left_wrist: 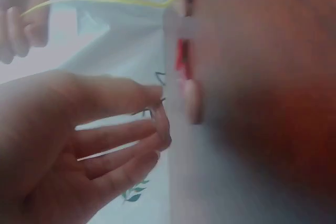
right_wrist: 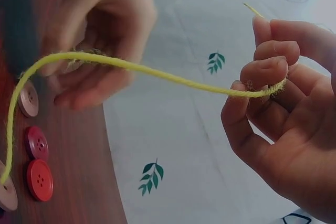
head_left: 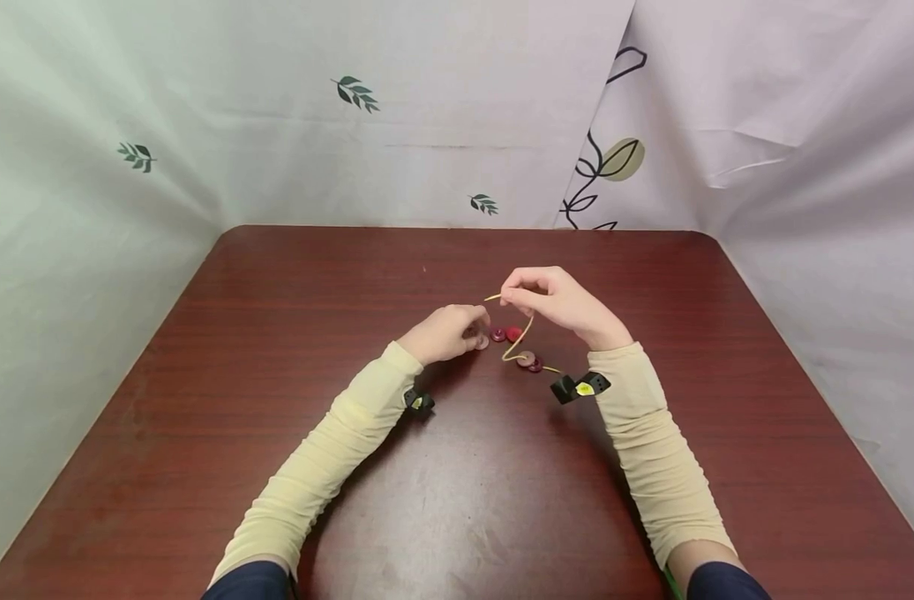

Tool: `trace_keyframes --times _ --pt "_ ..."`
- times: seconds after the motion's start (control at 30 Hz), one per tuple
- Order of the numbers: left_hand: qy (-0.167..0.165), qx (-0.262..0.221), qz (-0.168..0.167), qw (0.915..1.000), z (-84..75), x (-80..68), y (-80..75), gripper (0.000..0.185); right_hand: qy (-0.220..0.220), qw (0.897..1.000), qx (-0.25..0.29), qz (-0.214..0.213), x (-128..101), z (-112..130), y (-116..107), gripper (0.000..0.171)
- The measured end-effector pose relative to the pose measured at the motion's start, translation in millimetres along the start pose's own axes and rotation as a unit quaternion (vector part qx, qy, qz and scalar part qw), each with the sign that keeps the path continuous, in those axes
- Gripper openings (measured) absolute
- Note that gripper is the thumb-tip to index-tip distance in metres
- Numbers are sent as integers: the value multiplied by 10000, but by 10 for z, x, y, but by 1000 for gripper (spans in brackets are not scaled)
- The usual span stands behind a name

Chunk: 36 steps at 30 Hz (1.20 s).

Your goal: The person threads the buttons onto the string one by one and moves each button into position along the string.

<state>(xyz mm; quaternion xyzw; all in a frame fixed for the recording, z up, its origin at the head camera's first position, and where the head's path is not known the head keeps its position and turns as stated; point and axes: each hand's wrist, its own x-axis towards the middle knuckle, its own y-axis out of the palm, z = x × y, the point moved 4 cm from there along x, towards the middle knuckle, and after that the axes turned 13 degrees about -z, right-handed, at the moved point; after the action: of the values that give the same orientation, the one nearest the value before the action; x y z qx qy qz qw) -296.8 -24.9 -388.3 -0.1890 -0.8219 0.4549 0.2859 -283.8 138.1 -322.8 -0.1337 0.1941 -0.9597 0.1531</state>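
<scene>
My right hand (head_left: 565, 304) pinches a yellow cord (right_wrist: 157, 74), whose tip pokes out past the thumb and finger. From there the cord droops to a tan button (head_left: 526, 358) and a purple button (head_left: 536, 366), both threaded on it and lying on the table. My left hand (head_left: 447, 332) hovers just over a pink button (right_wrist: 29, 99), fingers bent and apparently empty; in the left wrist view a gap separates its fingertips from that button. A loose purple button (head_left: 498, 334) and a red button (right_wrist: 40, 180) lie beside the pink one.
The dark red wooden table (head_left: 427, 500) ends at a pale curtain (head_left: 427, 125) with leaf prints, which surrounds it at the back and sides. A small black camera sits at each wrist, over cream sleeves (head_left: 337, 442). The cord's other end lies near the right wrist camera (head_left: 576, 387).
</scene>
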Motion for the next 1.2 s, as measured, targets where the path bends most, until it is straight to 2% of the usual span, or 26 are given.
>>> trace_keyframes --times 0.13,0.3,0.63,0.73,0.93,1.2 --pt "-81 -313 -218 9992 -13 17 -129 16 8 10000 40 -83 -6 0 -41 12" --pt "3 -500 -646 9967 -53 18 -285 18 -35 9999 59 -100 -5 -1 -66 12" --pt "-36 -1537 -736 9854 -110 -1 -454 20 43 9999 24 -153 -11 -9 -88 12" --pt "-119 -1963 -792 9773 -113 2 -466 21 53 9998 11 -168 -15 -6 -90 12" --pt "-158 -2847 -921 9540 -141 -3 -508 21 51 9998 -35 -185 -12 -13 -88 13" --pt "-166 -3159 -1081 9425 -150 -4 -549 23 -169 9981 -493 -314 12 -13 -84 12"
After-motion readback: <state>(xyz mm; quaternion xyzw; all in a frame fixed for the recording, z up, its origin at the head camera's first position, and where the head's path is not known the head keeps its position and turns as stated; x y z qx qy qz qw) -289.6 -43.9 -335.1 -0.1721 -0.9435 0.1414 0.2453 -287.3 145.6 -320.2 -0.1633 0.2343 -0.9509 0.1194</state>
